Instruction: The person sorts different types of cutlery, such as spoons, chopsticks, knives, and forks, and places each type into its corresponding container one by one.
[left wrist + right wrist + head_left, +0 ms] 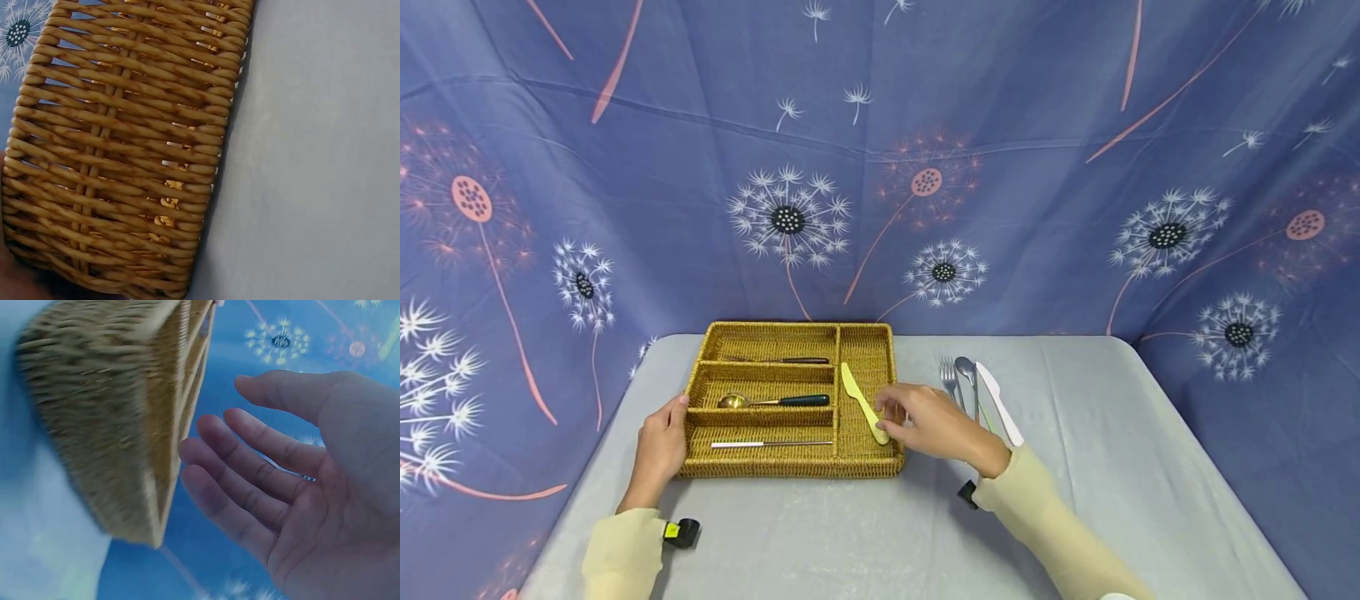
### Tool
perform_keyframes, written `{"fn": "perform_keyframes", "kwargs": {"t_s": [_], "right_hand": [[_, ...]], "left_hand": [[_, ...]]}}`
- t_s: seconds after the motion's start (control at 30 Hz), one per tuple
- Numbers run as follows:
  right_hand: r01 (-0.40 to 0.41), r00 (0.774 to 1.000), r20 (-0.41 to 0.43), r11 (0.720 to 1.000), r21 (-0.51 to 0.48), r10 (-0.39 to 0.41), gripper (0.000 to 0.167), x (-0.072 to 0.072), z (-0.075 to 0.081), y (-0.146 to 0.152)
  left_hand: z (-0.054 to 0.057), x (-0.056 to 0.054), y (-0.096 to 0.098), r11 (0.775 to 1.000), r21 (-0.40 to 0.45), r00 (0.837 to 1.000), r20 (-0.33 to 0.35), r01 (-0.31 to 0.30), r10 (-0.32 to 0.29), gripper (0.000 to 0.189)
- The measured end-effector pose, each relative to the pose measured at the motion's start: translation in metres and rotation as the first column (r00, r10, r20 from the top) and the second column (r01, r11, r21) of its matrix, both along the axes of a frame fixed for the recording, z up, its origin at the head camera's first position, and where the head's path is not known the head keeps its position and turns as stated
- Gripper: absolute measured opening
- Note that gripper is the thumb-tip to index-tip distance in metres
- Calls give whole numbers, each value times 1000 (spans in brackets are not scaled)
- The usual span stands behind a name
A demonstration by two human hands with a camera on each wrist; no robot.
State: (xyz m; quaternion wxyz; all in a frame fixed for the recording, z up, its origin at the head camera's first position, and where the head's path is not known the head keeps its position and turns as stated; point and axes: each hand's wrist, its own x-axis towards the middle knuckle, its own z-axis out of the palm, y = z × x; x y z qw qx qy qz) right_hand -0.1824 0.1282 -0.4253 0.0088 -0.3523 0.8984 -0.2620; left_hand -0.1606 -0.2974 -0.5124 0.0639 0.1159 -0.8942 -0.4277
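A woven cutlery tray [790, 468] stands at the back left of the table. My left hand [660, 440] holds its left end, thumb at the rim; the other fingers are mostly hidden. In the tray's right-hand compartment a yellow knife [859, 396] lies slantwise. Right above that knife's handle hovers my right hand [928, 421]; the right wrist view shows loosely bent fingers [240, 503], thumb apart, nothing between them. The left compartments hold a dark-handled fork [805, 361], a gold spoon [735, 402] with a dark green handle, and a thin white-handled utensil [737, 444].
Right of the tray lie a fork [948, 372], a grey spoon [966, 368] and a white knife [1000, 404]. A thin green piece shows beside them, partly behind my right hand. Blue dandelion-print cloth [1037, 208] hangs behind the grey-covered table [820, 542].
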Motion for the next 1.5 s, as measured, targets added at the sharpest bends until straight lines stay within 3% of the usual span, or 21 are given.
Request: {"fn": "perform_keyframes", "kwargs": {"t_s": [0.43, 0.63, 0.83, 0.97, 1.23, 1.5], "right_hand": [[207, 976, 73, 978, -37, -204, 8, 19, -41, 70], [243, 965, 115, 969, -43, -237, 6, 21, -50, 94], [274, 960, 73, 961, -23, -272, 7, 12, -48, 117], [352, 934, 52, 935, 26, -353, 6, 2, -43, 132], [517, 853, 41, 852, 76, -521, 13, -13, -31, 146], [564, 821, 32, 819, 106, -570, 19, -18, -34, 144]], "left_hand": [[0, 0, -1, 1000, 12, 1000, -6, -12, 12, 65], [1, 2, -2, 1000, 3, 1000, -3, -7, 7, 66], [2, 2, -2, 1000, 11, 1000, 3, -3, 3, 68], [2, 2, -2, 1000, 12, 1000, 7, -8, 8, 67], [2, 0, -1, 1000, 14, 1000, 13, 2, -2, 68], [0, 1, 0, 1000, 11, 1000, 7, 0, 0, 66]]}}
